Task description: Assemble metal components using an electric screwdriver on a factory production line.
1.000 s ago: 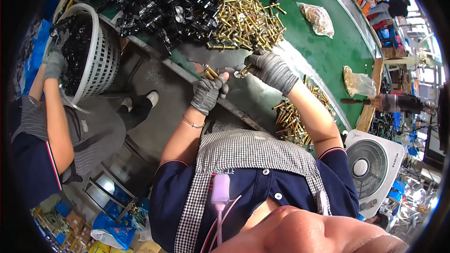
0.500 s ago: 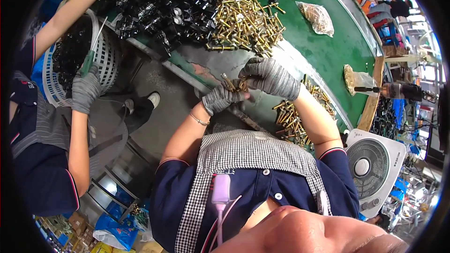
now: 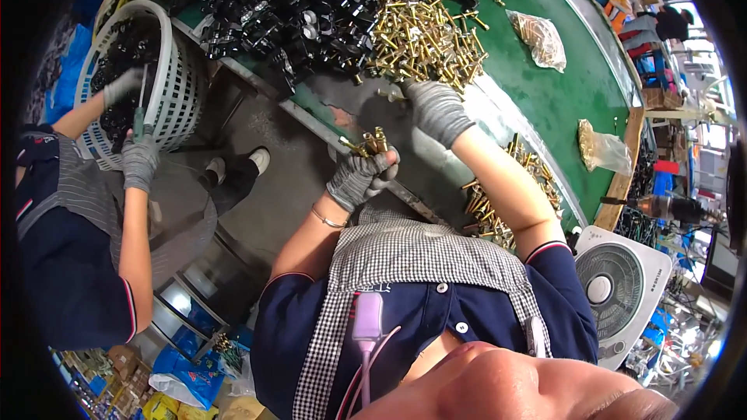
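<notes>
My left hand (image 3: 362, 177), in a grey knit glove with bare fingertips, is closed around several brass-coloured bolts (image 3: 373, 142). Their ends stick up above the thumb and fingers. Farther off to the right, my right hand (image 3: 440, 111), gloved the same way, reaches to the near edge of a heap of brass-coloured bolts (image 3: 432, 43). Its fingers are drawn together, with a slightly blurred bolt (image 3: 391, 94) at their tips. A second group of bolts (image 3: 498, 210) lies under and beside my right forearm.
Black parts (image 3: 288, 15) are heaped at the far left of the green table (image 3: 537, 101). Two bags of bolts (image 3: 537, 39) lie farther right; a fan (image 3: 611, 288) stands at right. At left, a co-worker's hand (image 3: 140, 159) holds a green-handled tool beside a white basket (image 3: 183, 101).
My right hand has moved away from my left to the heap's edge. My left hand has turned, keeping its bolts. The co-worker's other hand has dropped from the black heap to the basket.
</notes>
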Available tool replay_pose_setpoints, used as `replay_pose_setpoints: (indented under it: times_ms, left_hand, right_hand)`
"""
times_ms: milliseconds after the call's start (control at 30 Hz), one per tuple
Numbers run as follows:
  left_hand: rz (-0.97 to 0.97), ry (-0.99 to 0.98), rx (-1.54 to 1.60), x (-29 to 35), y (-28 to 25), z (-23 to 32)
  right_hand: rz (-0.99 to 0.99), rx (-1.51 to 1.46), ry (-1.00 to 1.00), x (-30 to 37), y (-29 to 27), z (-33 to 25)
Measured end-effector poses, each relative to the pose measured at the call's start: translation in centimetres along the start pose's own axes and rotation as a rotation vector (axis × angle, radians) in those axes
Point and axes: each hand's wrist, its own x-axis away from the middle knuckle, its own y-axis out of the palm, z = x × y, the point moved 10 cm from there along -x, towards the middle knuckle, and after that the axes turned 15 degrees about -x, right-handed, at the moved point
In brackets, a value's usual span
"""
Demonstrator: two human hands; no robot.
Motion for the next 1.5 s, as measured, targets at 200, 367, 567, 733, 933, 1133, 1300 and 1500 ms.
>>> replay_pose_setpoints:
  times_ms: [200, 367, 567, 733, 933, 1133, 1300, 1500]
  left_hand:
    - [0.082, -0.075, -0.029, -0.5, -0.8, -0.5]
    - [0.02, -0.041, -0.018, -0.4, 1.0, 0.8]
    - [-0.051, 0.066, 0.049, -0.1, -0.4, 0.2]
    - [0.039, 0.091, 0.009, -0.8, -0.2, 1.3]
    - [0.113, 0.047, -0.05, -0.2, 2.2, 2.0]
    - [0.153, 0.035, -0.059, 0.9, 1.2, 1.0]
    - [0.207, 0.047, -0.112, 1.6, 0.4, 1.0]
    - [0.188, 0.039, -0.085, 0.7, 0.9, 0.4]
  right_hand:
    - [-0.091, 0.095, 0.071, -2.2, -2.7, -1.1]
    - [0.077, 0.21, -0.062, -4.9, -0.7, -1.1]
    - [-0.091, 0.147, -0.003, -3.1, -0.6, 0.0]
    - [-0.162, 0.117, 0.03, -1.4, -2.0, 0.3]
    - [-0.026, 0.244, -0.035, -2.1, 0.9, -1.8]
    - [-0.049, 0.211, -0.024, -0.9, 1.5, -0.3]
    - [0.037, 0.055, -0.035, 2.2, -2.4, -0.1]
    - [0.205, -0.168, -0.09, 5.7, -5.5, 1.0]
